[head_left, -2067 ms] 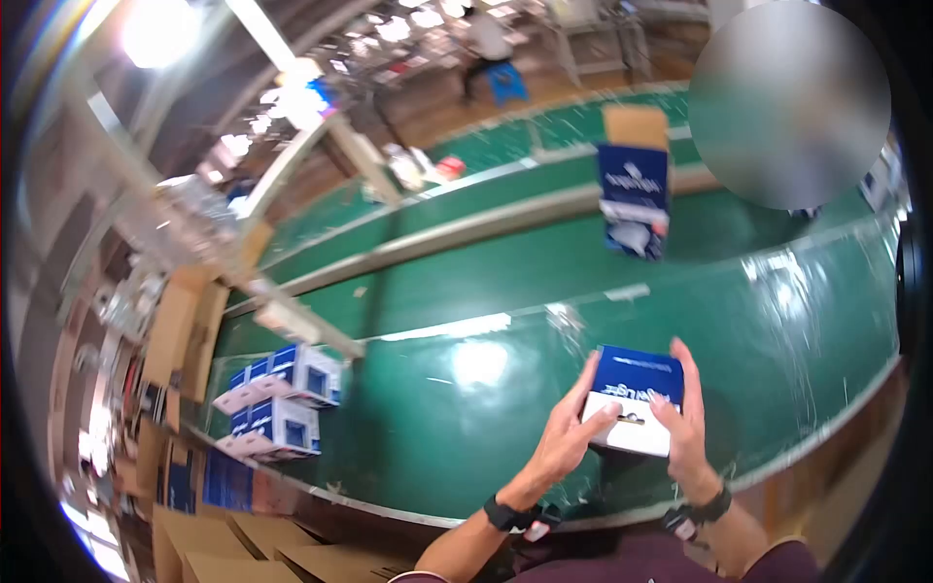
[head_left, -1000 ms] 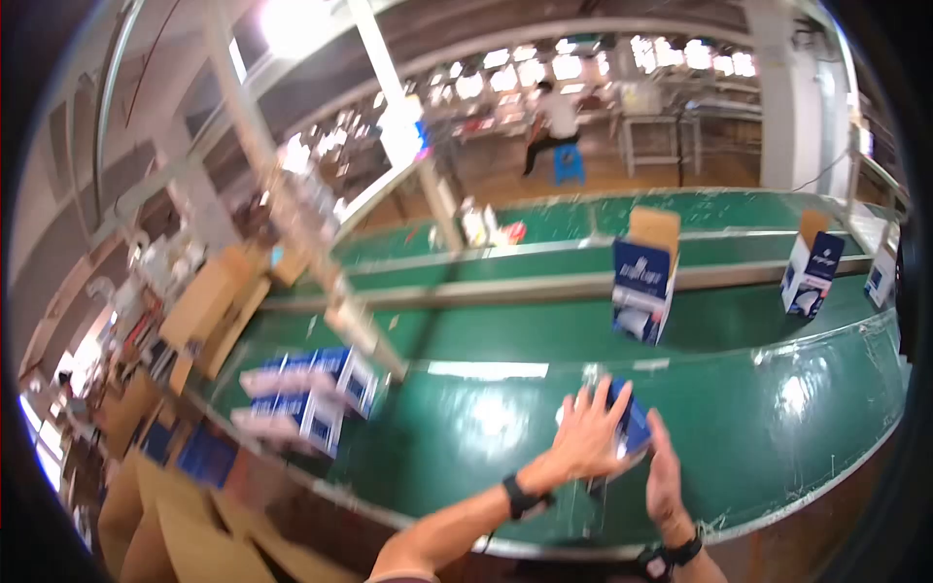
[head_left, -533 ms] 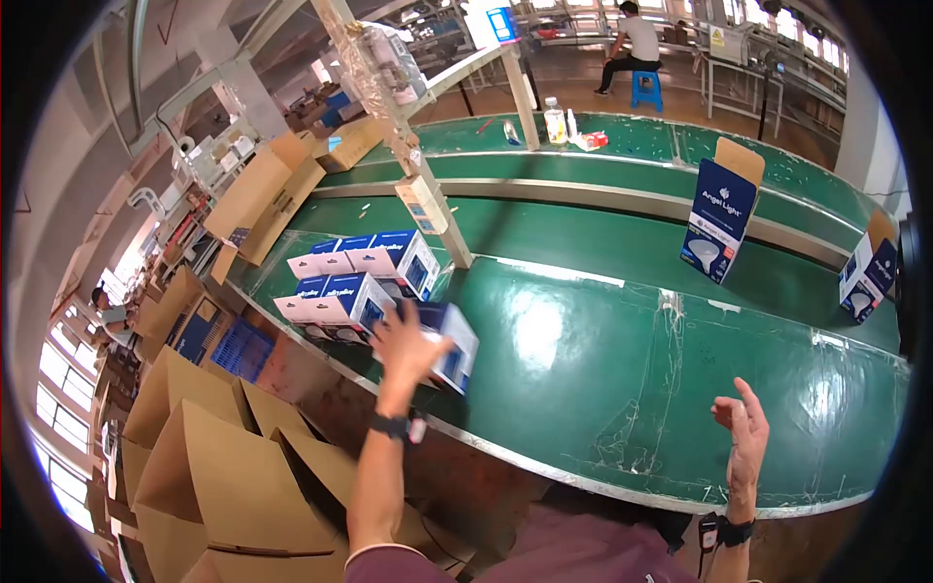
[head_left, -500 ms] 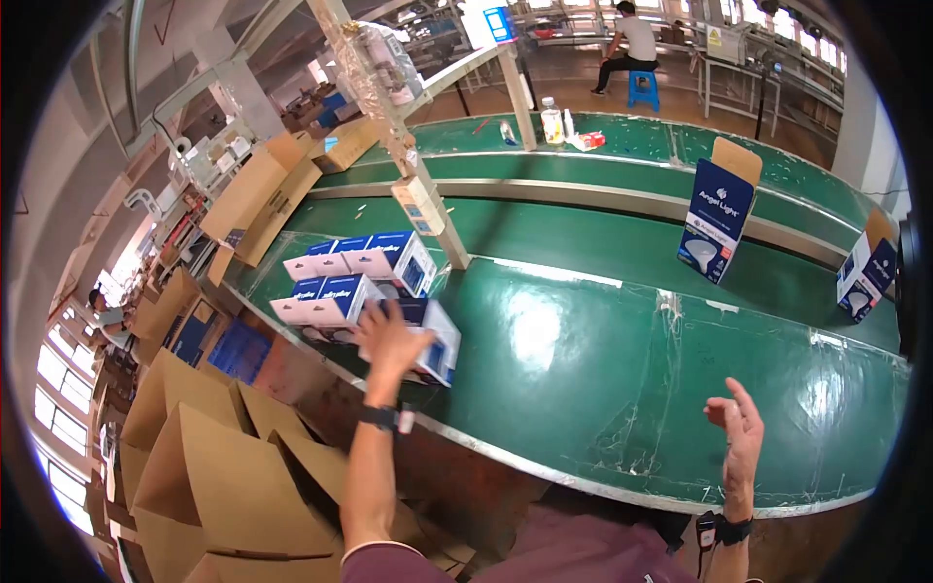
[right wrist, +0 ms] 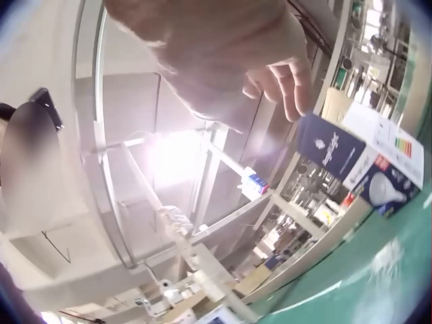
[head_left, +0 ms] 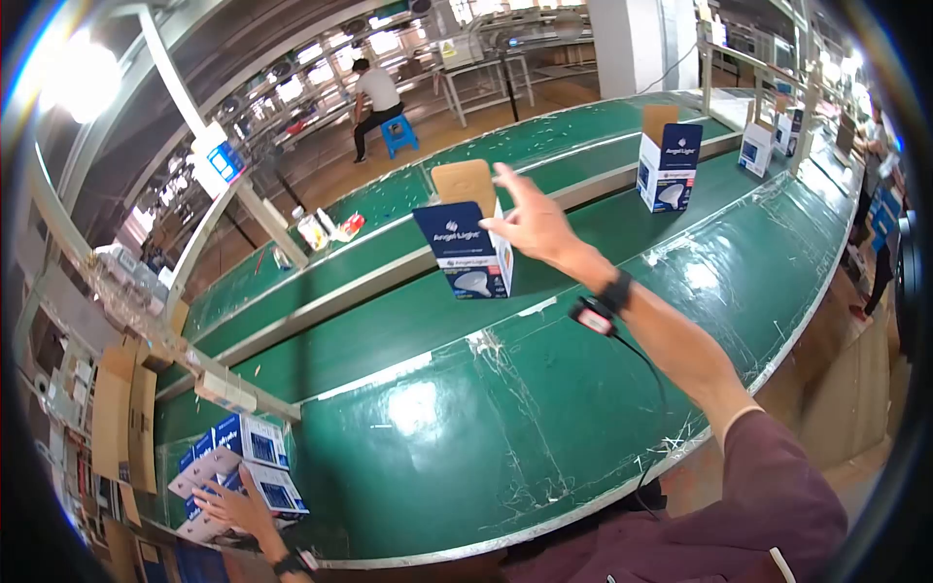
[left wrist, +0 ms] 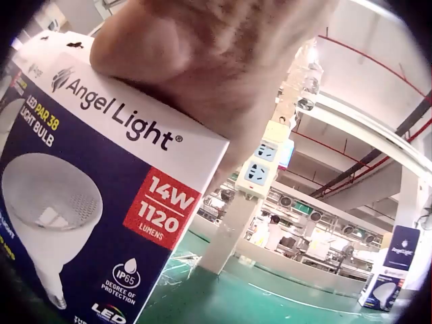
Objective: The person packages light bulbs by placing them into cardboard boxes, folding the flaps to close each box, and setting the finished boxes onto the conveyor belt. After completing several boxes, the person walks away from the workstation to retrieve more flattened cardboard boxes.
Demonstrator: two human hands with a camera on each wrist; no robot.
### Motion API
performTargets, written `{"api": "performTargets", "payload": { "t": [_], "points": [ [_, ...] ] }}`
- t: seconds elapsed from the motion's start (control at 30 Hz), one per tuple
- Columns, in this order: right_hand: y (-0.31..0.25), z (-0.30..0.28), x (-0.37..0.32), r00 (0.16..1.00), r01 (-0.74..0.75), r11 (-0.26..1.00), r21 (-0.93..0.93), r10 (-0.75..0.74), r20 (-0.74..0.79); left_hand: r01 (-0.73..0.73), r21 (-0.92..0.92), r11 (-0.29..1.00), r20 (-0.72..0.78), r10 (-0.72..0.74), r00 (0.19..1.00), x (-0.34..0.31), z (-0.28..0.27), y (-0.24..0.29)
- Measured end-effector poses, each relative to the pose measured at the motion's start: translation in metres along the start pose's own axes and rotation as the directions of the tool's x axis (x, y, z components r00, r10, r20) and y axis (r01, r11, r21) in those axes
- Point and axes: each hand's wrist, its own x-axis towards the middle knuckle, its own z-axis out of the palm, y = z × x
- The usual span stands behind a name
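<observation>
My left hand [head_left: 238,505] lies with extended fingers on a group of blue-and-white light bulb boxes [head_left: 260,442] at the lower left. In the left wrist view, its palm is against the top of one light bulb box [left wrist: 101,182] marked Angel Light. My right hand [head_left: 535,228] is stretched out at the upper side of an open-topped light bulb box [head_left: 471,253], thumb and fingers apart. That box stands upright with a brown flap raised. From the right wrist, loosely bent fingers [right wrist: 300,88] appear right by the top of the same box [right wrist: 358,158].
More open light bulb boxes [head_left: 669,170] stand farther right on the green work surface [head_left: 457,408]. A post with a socket strip [head_left: 225,392] rises near the left group. Cardboard cartons [head_left: 121,413] are at far left. Someone sits on a blue stool [head_left: 398,134] beyond.
Both hands were on a light bulb box; the left hand carried it left to the grouped boxes. The right hand has since reached forward to the standing box, and the head view has swung right.
</observation>
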Motion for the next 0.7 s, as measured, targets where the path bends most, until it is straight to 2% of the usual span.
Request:
{"api": "performTargets", "payload": {
  "t": [0.03,0.07,0.1,0.17,0.23,0.27,0.3,0.33,0.37,0.4,0.43,0.47,0.5,0.53,0.57,0.6,0.63,0.7],
  "points": [
    [0.019,0.024,0.015,0.999,0.045,0.997,-0.055,-0.047,-0.024,-0.141,-0.102,0.985,-0.362,0.095,0.927,-0.010,0.027,-0.007],
    [0.020,0.030,0.025,0.963,-0.182,0.975,0.125,0.151,0.223,-0.137,-0.181,0.974,-0.284,0.081,0.955,-0.025,-0.005,0.012],
    [0.018,0.042,0.029,0.908,-0.337,0.926,0.171,0.272,0.318,-0.145,-0.353,0.924,-0.194,0.080,0.978,-0.039,-0.033,0.030],
    [0.041,0.062,0.032,0.863,-0.255,0.967,0.013,0.221,0.455,-0.214,-0.538,0.815,-0.096,0.193,0.976,-0.068,-0.067,0.055],
    [0.017,0.043,0.007,0.941,-0.034,0.999,-0.021,0.039,0.337,-0.134,-0.803,0.580,0.087,0.337,0.937,-0.092,-0.121,0.086],
    [0.009,0.028,-0.007,0.938,-0.100,0.990,0.104,0.059,0.341,-0.111,-0.840,0.531,0.154,0.430,0.890,-0.096,-0.144,0.098],
    [-0.007,0.004,-0.017,0.887,-0.257,0.943,0.210,0.144,0.438,-0.097,-0.876,0.472,0.206,0.549,0.810,-0.097,-0.151,0.103],
    [-0.007,-0.015,-0.031,0.913,-0.212,0.890,0.403,0.032,0.408,-0.014,-0.941,0.337,0.202,0.599,0.775,-0.098,-0.155,0.112],
    [-0.001,-0.039,-0.037,0.859,-0.257,0.862,0.436,-0.002,0.511,0.074,-0.979,0.187,0.182,0.663,0.727,-0.099,-0.157,0.126],
    [-0.007,-0.059,-0.049,0.858,-0.339,0.733,0.590,-0.016,0.513,0.000,-0.992,0.125,0.070,0.551,0.832,-0.107,-0.167,0.150],
    [-0.013,-0.077,-0.053,0.851,-0.263,0.805,0.532,-0.066,0.521,-0.013,-0.989,0.150,0.099,0.709,0.699,-0.095,-0.188,0.156],
    [-0.001,-0.082,-0.060,0.866,-0.159,0.824,0.545,-0.148,0.477,0.037,-0.998,0.041,0.055,0.785,0.617,-0.092,-0.204,0.171],
    [-0.004,-0.086,-0.065,0.847,-0.187,0.819,0.543,-0.145,0.511,0.096,-0.994,-0.054,0.005,0.848,0.529,-0.093,-0.217,0.191],
    [0.004,-0.081,-0.068,0.791,-0.148,0.844,0.515,-0.211,0.574,0.100,-0.978,-0.183,-0.116,0.876,0.469,-0.094,-0.231,0.214],
    [0.011,-0.071,-0.074,0.781,-0.147,0.866,0.478,-0.195,0.593,0.112,-0.947,-0.301,-0.231,0.881,0.414,-0.096,-0.242,0.234],
    [0.014,-0.058,-0.078,0.787,-0.211,0.794,0.570,-0.209,0.581,0.072,-0.935,-0.346,-0.304,0.892,0.336,-0.101,-0.258,0.252],
    [0.017,-0.048,-0.080,0.790,-0.263,0.701,0.663,-0.238,0.565,0.078,-0.899,-0.431,-0.396,0.875,0.278,-0.109,-0.269,0.267],
    [0.004,-0.049,-0.082,0.822,-0.205,0.715,0.669,-0.245,0.514,0.157,-0.860,-0.485,-0.423,0.852,0.309,-0.132,-0.299,0.286]
  ]
}}
